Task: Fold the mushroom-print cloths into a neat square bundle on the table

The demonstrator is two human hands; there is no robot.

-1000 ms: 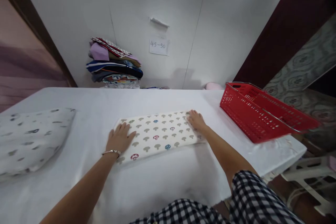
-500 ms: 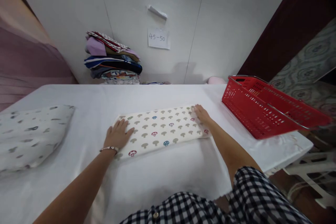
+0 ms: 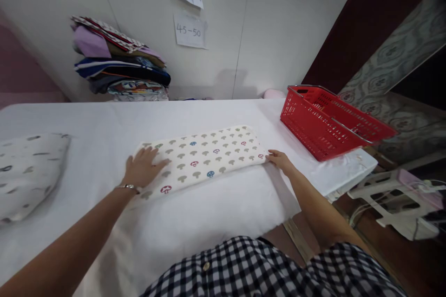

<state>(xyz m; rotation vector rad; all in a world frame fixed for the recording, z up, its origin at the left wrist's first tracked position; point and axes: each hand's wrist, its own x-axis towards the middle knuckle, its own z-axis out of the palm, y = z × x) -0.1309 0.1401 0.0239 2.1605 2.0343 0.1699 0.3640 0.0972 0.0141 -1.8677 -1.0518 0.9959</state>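
Note:
A folded cream cloth printed with mushrooms [image 3: 209,153] lies as a long strip on the white-covered table [image 3: 195,213]. My left hand [image 3: 142,167] rests flat on its left end, fingers spread, a bracelet at the wrist. At the lower right corner of the strip, my right hand [image 3: 278,158] has its fingers closed on the cloth edge. Another white cloth with dark prints [image 3: 29,174] lies at the table's left side.
A red plastic basket [image 3: 313,125] sits at the table's right. Folded fabrics [image 3: 121,62] are stacked behind the table at the left. Paper signs [image 3: 190,31] hang on the wall. A white stool [image 3: 393,195] stands at the lower right.
My right hand has moved from lying flat on the right end down to its near corner and closed there. The view has shifted, while my left hand stays on the left end.

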